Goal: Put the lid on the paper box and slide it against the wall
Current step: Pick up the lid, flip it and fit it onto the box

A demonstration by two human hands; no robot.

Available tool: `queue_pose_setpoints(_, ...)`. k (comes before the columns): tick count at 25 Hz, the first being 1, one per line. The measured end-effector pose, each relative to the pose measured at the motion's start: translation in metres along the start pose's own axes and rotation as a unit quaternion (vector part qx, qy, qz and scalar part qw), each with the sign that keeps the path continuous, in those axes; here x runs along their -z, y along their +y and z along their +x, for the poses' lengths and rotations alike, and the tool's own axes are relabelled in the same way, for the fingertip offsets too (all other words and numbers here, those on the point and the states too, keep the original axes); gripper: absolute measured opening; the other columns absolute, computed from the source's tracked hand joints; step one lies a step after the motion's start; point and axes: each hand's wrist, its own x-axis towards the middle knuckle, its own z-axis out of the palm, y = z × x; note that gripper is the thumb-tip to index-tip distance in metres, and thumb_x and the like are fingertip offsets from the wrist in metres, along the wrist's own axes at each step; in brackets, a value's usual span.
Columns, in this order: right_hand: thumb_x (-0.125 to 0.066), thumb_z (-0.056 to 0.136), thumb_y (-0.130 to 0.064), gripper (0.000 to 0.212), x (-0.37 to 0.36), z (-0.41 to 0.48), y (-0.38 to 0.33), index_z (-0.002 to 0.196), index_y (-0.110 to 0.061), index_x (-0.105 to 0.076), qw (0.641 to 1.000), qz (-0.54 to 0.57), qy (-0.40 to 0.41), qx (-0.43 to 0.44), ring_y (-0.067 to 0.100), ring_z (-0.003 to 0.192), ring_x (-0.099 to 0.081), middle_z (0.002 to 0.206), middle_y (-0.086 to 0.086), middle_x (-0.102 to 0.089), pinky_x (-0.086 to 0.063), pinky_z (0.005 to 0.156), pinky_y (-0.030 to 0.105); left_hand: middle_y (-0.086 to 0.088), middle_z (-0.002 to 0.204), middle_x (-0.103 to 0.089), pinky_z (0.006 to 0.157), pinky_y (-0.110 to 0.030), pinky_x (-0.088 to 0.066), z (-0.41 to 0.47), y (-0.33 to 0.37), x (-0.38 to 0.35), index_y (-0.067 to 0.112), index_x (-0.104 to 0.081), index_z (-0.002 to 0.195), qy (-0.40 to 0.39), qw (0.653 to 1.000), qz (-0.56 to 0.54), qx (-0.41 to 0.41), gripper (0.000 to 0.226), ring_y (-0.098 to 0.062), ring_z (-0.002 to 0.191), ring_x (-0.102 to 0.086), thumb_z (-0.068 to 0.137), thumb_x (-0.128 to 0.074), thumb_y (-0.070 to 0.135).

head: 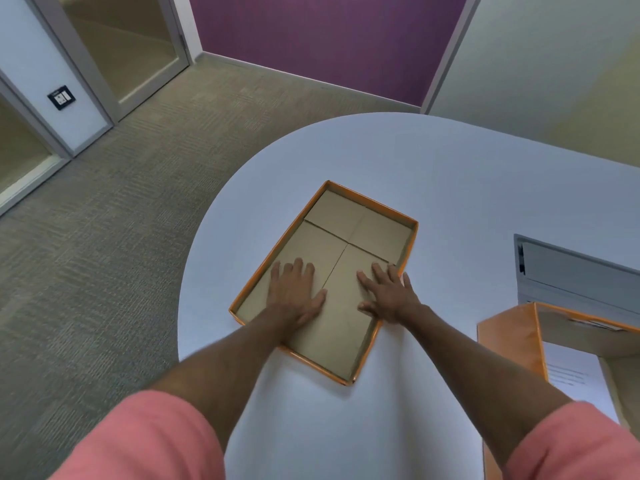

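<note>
The lid, a shallow orange tray with a brown cardboard inside, lies upside down on the white table. My left hand rests flat inside it, fingers spread. My right hand lies flat over the lid's right rim, fingers apart. The orange paper box stands open at the right edge of the view, with white printed sheets inside it.
A grey recessed panel is set into the table behind the box. A pale wall runs along the table's far right side. Carpet and glass doors lie to the left.
</note>
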Motion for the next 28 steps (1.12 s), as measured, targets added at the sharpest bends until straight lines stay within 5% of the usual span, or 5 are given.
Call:
queue_pose_setpoints(4,-0.055,0.095,-0.037,0.077,-0.001,-0.008,-0.007,0.156,-0.017,-0.012,0.975,0.158,0.131,-0.084,0.036,0.151,0.000,0.163,0.018,0.003,-0.016,0.121,0.050,-0.016,0.159,-0.019,0.119,-0.050,-0.020,0.036,-0.030,0.013,0.010,-0.031,0.145,0.020,0.998,-0.058,0.016,0.069,-0.032,0.145,-0.023,0.092,-0.041,0.053)
queue_pose_setpoints(8,-0.061,0.094,-0.027,0.087,-0.003,-0.008,-0.016,0.154,-0.004,-0.001,0.898,0.344,0.160,-0.221,0.039,0.147,-0.011,0.159,0.023,-0.007,-0.029,0.114,0.050,-0.016,0.163,-0.006,0.121,-0.050,-0.016,0.054,-0.052,0.011,0.009,-0.013,0.154,-0.025,0.994,-0.090,0.064,0.082,-0.035,0.150,-0.010,0.093,-0.038,0.058)
queue_pose_setpoints(12,-0.057,0.095,-0.016,0.065,-0.006,-0.001,-0.020,0.145,0.006,-0.022,0.858,0.395,0.139,-0.298,0.041,0.134,-0.036,0.146,0.025,-0.034,-0.038,0.107,0.047,-0.019,0.139,-0.047,0.105,-0.051,-0.042,0.056,-0.055,0.003,0.006,-0.026,0.143,-0.049,0.982,-0.144,0.109,0.077,-0.036,0.124,-0.050,0.091,-0.041,0.060)
queue_pose_setpoints(21,-0.045,0.088,0.007,0.047,0.001,-0.009,-0.012,0.133,0.001,-0.032,0.833,0.430,0.140,-0.320,0.034,0.111,-0.056,0.128,0.022,-0.050,-0.048,0.087,0.041,-0.019,0.124,-0.057,0.086,-0.039,-0.049,0.056,-0.046,0.023,0.001,-0.044,0.130,-0.034,0.927,-0.314,0.201,0.053,-0.032,0.109,-0.058,0.095,-0.052,0.040)
queue_pose_setpoints(28,-0.041,0.087,0.011,0.034,0.048,-0.065,0.037,0.118,-0.005,-0.040,0.846,0.426,0.199,-0.251,0.023,0.088,-0.043,0.102,0.012,-0.042,-0.040,0.072,0.034,-0.010,0.098,-0.051,0.069,-0.033,-0.042,0.034,-0.004,0.073,0.008,-0.046,0.100,0.062,0.909,-0.368,0.188,0.021,-0.020,0.085,-0.049,0.092,-0.058,0.024)
